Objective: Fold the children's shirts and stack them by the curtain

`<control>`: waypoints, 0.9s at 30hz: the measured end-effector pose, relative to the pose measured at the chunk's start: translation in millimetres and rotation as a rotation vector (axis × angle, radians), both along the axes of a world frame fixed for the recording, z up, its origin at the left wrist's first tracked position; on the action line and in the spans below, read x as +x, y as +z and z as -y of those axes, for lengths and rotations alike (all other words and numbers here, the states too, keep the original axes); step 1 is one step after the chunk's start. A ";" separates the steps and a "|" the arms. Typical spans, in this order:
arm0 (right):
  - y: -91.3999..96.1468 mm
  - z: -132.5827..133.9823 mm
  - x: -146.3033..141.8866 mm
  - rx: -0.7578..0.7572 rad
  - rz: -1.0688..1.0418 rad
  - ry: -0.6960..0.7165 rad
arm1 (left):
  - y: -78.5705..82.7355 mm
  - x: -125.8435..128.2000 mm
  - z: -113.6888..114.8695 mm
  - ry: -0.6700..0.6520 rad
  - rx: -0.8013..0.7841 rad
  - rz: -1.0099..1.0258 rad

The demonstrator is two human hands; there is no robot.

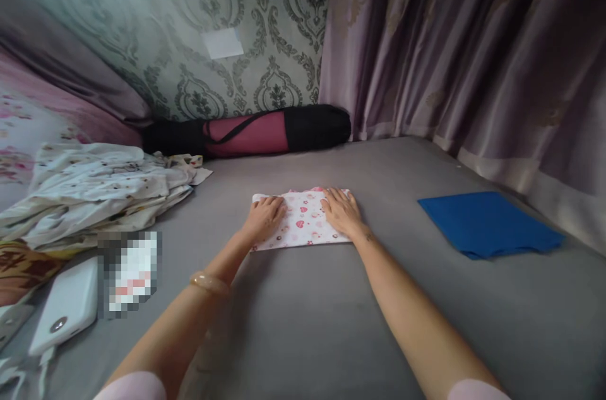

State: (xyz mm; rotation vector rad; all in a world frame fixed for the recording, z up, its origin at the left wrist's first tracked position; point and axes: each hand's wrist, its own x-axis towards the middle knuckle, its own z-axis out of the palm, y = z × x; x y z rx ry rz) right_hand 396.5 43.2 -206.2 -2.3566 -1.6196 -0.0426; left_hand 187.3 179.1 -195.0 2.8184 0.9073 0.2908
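Note:
A small white cloth with pink hearts [303,222] lies folded flat on the grey bed surface [303,311]. My left hand [265,214] rests on its left part, fingers curled down onto the fabric. My right hand [341,211] lies flat on its right part with the fingers stretched out. Both forearms reach forward from the bottom of the view, and a pale bangle [209,282] sits on my left wrist.
A folded blue cloth [487,223] lies to the right. A heap of white patterned laundry [95,188] is at the left, with a white power bank [66,308] in front of it. A pink-and-black rolled mat [255,132] lies against the wall; curtains [473,47] hang at right.

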 end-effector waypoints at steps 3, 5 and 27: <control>2.7 -1.2 5.2 0.022 -0.034 0.013 | 6.8 6.7 -23.3 0.085 -0.077 -0.018; 4.8 -1.3 10.2 0.049 -0.045 0.013 | 9.1 10.3 -37.9 0.109 -0.128 -0.061; 32.9 9.0 49.2 -0.008 -0.090 -0.045 | 41.7 20.1 -66.9 0.019 -0.397 -0.177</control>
